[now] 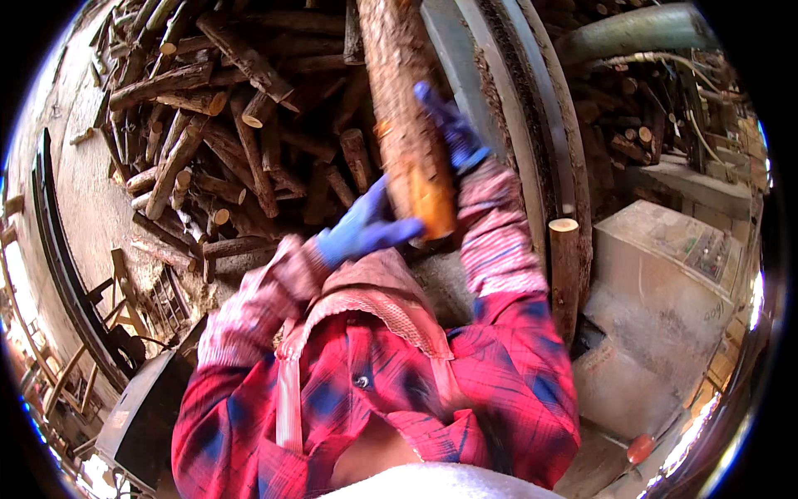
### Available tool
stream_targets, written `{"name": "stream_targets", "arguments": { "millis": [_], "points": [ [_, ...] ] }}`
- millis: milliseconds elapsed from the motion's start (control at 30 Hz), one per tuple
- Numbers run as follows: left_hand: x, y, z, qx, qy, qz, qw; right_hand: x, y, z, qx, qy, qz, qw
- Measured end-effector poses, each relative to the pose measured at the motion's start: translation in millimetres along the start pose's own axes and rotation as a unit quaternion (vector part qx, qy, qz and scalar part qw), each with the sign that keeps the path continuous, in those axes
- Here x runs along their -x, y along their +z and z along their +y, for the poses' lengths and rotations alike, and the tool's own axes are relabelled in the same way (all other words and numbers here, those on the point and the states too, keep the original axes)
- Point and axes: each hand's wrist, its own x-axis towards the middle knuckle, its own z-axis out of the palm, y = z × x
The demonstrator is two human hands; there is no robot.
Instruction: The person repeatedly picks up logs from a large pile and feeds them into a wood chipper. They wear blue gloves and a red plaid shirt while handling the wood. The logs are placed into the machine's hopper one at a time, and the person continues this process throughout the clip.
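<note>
A thick, bark-covered log [407, 108] stretches away in front of me, and its near end is bare and orange-brown. My left hand [366, 229], in a blue-purple glove, holds the log near that end; its thumb lies across the end and its other fingers are partly hidden by the wood. On the log's right side is my right hand [453, 133], in a matching glove and slightly blurred, pressed against the bark. Just right of the log runs a long grey metal rail or machine bed [482, 75]. A shorter upright log [564, 274] stands beside its near end.
A large heap of cut logs [224, 133] fills the far left. At the right stands a dusty, pale machine cabinet [657, 274] with a control panel on top. A thick greenish pipe [640, 37] crosses the far right. A dark metal box [150, 416] stands at the near left.
</note>
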Motion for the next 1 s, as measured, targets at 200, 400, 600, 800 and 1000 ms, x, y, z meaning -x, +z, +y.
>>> {"name": "stream_targets", "arguments": {
  "millis": [200, 400, 600, 800, 1000],
  "points": [
    [-93.5, 81.1, 26.5, -0.287, 0.014, -0.119, 0.951, 54.0, -88.1, -120.9, 0.236, -0.109, 0.058, 0.964],
    [-98.0, 48.6, -34.6, -0.268, -0.022, -0.118, 0.956, 88.5, -256.3, -48.5, 0.564, -0.178, 0.216, 0.777],
    [8.1, -78.2, -107.4, -0.259, -0.258, 0.077, 0.928, 113.1, -290.9, 8.9, 0.608, -0.106, 0.257, 0.743],
    [84.4, -153.6, -156.7, -0.273, -0.321, 0.177, 0.889, 142.9, -302.7, 16.1, 0.504, -0.177, 0.349, 0.770],
    [70.0, -294.8, -226.2, -0.231, -0.397, 0.188, 0.868, 16.1, -95.7, -9.4, 0.625, -0.339, 0.114, 0.694]
  ]
}}
